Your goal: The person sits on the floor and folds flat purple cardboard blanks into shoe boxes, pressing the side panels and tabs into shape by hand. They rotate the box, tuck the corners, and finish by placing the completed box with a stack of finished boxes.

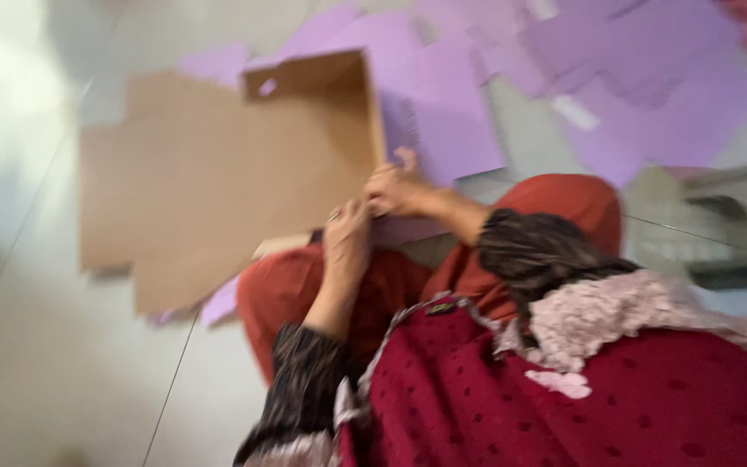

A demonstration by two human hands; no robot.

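Dark red cloth (616, 398) fills the foreground. Beyond it, both hands pinch the near corner of the cardboard box blank (218, 182) on the floor (36, 363): left hand (347, 238), right hand (395, 190) (blurred). Best to hold the fold line firmly and crease squarely.

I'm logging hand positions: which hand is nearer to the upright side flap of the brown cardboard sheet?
The right hand: it grips the cardboard sheet's edge just below the upright flap. The left hand sits lower, at the bottom corner.
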